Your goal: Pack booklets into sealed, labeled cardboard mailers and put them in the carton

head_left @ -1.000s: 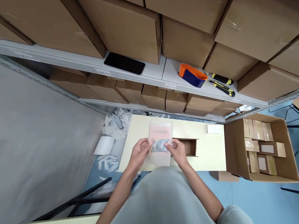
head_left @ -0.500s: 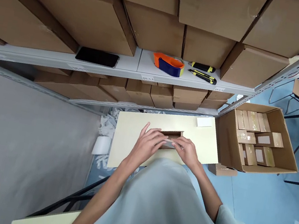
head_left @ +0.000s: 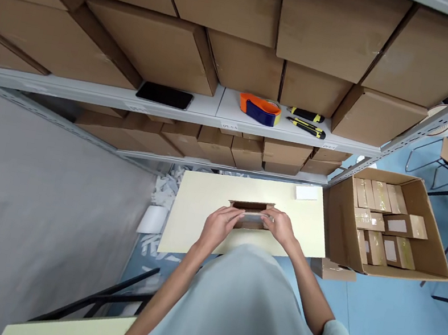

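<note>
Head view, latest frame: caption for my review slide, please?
Left hand and right hand hold a thin, pale packet at an open cardboard box on a cream table.

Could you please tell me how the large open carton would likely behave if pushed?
The large carton would probably feel heavy, as several small boxes lie inside. Those may shift, since bare space shows beside them. It might also flex, its top being open.

The pale yellow table [head_left: 201,198] carries an open carton [head_left: 249,206] between left hand [head_left: 217,227] and right hand [head_left: 280,226] and a white slip [head_left: 307,193] beyond the right, while the grey shelf [head_left: 226,104] beyond both holds a black smartphone [head_left: 164,96], tape dispenser [head_left: 261,114], two utility knives [head_left: 306,128] and cardboard boxes [head_left: 244,67].
</note>
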`<state>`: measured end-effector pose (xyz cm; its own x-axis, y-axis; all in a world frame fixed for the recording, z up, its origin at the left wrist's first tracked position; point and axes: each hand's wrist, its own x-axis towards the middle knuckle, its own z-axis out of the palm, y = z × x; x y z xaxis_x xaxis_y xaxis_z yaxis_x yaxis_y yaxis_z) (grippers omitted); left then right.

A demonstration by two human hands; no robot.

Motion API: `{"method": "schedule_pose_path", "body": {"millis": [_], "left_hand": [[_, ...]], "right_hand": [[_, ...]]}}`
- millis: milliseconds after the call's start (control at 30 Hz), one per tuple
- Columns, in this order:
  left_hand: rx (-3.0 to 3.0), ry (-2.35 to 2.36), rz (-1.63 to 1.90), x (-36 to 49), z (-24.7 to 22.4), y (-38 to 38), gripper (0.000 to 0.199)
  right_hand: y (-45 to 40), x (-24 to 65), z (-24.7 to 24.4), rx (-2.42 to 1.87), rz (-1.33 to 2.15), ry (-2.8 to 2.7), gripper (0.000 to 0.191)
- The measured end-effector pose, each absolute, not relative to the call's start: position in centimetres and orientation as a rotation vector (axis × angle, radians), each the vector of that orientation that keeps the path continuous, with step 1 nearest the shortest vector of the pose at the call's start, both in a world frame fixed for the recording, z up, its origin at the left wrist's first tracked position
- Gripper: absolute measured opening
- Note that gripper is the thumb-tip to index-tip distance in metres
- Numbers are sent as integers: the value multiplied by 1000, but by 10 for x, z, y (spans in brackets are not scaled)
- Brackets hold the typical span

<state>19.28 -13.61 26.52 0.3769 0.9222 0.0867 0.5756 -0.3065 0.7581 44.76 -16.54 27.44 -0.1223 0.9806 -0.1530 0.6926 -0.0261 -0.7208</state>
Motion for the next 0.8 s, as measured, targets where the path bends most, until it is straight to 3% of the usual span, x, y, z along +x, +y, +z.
{"method": "schedule_pose_path", "body": {"millis": [367, 800], "left_hand": [[2065, 1294, 784, 180, 292, -140, 29], [2096, 1101, 698, 227, 271, -144, 30]], "right_hand": [[-161, 431, 282, -1667, 955, -1824, 22], [-191, 478, 287, -1952, 747, -1910, 25]]}}
